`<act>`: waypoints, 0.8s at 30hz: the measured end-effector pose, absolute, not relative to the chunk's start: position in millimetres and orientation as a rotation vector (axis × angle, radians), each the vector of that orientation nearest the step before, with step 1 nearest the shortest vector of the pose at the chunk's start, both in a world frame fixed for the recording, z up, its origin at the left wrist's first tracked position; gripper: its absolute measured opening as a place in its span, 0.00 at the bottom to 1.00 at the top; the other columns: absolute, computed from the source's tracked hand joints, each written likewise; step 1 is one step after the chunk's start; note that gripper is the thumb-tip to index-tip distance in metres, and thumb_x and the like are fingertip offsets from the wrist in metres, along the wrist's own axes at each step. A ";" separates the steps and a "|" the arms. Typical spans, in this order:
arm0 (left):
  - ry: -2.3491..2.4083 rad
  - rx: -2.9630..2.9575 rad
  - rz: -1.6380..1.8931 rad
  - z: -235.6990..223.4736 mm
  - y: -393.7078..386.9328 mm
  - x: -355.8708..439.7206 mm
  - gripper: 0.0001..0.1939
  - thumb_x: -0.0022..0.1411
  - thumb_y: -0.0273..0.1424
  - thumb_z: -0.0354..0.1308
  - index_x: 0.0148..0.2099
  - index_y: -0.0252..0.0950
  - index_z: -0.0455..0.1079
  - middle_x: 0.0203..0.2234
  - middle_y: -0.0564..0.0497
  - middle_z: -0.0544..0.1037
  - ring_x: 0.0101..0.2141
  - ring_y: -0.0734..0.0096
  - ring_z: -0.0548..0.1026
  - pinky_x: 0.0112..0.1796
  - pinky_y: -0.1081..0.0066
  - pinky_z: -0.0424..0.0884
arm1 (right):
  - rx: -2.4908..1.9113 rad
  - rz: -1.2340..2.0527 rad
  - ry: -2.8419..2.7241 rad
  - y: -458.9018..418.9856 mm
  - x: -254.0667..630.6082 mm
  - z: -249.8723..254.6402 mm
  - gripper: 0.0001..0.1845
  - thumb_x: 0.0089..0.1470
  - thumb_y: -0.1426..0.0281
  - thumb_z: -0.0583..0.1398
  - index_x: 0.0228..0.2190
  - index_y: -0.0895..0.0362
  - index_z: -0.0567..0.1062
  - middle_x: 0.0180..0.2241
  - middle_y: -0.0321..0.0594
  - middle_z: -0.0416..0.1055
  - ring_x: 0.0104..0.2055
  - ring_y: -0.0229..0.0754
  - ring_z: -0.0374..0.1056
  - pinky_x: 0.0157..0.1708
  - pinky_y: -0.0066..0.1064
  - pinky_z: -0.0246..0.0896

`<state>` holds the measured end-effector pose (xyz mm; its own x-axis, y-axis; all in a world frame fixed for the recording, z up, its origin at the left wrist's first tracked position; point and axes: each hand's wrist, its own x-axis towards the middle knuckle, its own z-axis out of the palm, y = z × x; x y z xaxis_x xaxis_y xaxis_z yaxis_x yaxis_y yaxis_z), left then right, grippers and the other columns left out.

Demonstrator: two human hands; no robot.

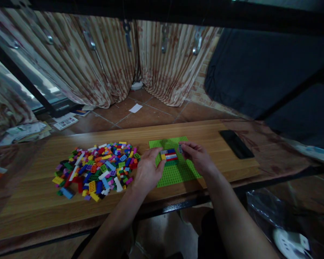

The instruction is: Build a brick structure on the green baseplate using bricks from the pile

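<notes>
A small block of stacked toy bricks (pixel 171 157) in blue, red, white, yellow and grey, with green below, sits on a bright green studded baseplate (pixel 170 177). At its left end, my left hand (pixel 148 169) is closed, with thumb and fingers against the bricks. Just right of the block, my right hand (pixel 196 155) pinches a small grey brick (pixel 180 148) between thumb and fingertips. The grey brick is held above the plate, apart from the block. My left fingers partly hide the block's left side.
A large heap of loose multicoloured bricks (pixel 97 169) spreads left of the baseplate on the wooden board (pixel 32 190). On the right lies a black phone (pixel 237 144). Beyond the board are a tiled floor with papers (pixel 135 108) and striped curtains (pixel 105 64).
</notes>
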<state>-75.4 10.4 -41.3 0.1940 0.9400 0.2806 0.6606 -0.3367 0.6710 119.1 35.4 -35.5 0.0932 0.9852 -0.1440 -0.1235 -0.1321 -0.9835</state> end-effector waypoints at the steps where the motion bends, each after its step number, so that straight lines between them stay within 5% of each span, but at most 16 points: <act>1: 1.500 2.089 0.927 -42.8 10.9 -76.0 0.18 0.61 0.30 0.55 0.53 0.38 0.67 0.49 0.47 0.75 0.51 0.63 0.71 0.54 0.61 0.67 | -1.316 1.243 -0.982 37.0 125.5 -37.9 0.16 0.38 0.60 0.68 0.29 0.57 0.77 0.21 0.32 0.70 0.20 0.31 0.59 0.19 0.25 0.53; 11: 1.407 2.341 0.699 -51.4 4.0 -65.4 0.15 0.60 0.28 0.55 0.50 0.38 0.71 0.50 0.48 0.73 0.49 0.62 0.69 0.53 0.59 0.67 | -1.543 1.165 -1.295 34.8 135.4 -53.7 0.18 0.37 0.60 0.66 0.30 0.60 0.77 0.20 0.34 0.71 0.20 0.34 0.62 0.20 0.27 0.55; 24: 1.376 2.441 0.555 -53.2 0.3 -63.4 0.18 0.61 0.28 0.54 0.54 0.39 0.69 0.55 0.48 0.70 0.51 0.61 0.67 0.55 0.58 0.65 | -1.658 1.010 -1.530 35.2 128.7 -64.3 0.16 0.49 0.58 0.60 0.29 0.59 0.78 0.21 0.37 0.72 0.21 0.36 0.63 0.21 0.28 0.57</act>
<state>-63.4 0.3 -53.2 0.4713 0.8612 0.1901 0.7519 -0.5050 0.4239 128.7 35.2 -64.3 0.0183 0.9943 -0.1047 0.4868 -0.1003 -0.8677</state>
